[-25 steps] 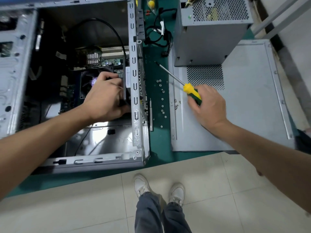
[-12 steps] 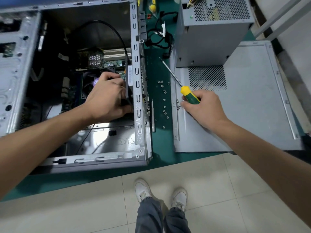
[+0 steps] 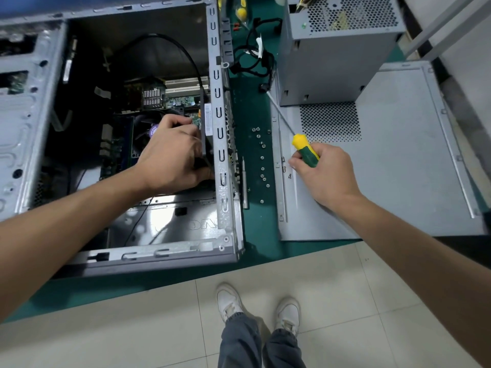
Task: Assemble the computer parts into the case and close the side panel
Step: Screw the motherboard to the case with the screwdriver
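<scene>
Green bench mat [image 3: 252, 235] runs across mid-frame, pale floor tiles below it. Open case [image 3: 223, 181] fills the upper left, lying on its side; motherboard and fan visible inside. Side panel [image 3: 398, 181] lies flat on the mat at right, not yet fitted. Power supply [image 3: 332, 54] stands on the panel's upper end, outside the case. My left hand [image 3: 172, 158] is inside the case, fingers curled round a dark flat part [image 3: 206, 134] held against the case's right wall. My right hand [image 3: 324, 173] grips the screwdriver [image 3: 305, 150] by its green-yellow handle, tip aimed toward the upper centre. Loose screws [image 3: 262, 158] are scattered on the mat between case and panel.

Risks: part slips from the wall if I ease the left hand before a screw bites; screwdriver tip strays onto the motherboard; a nudged screw rolls off the bench.
</scene>
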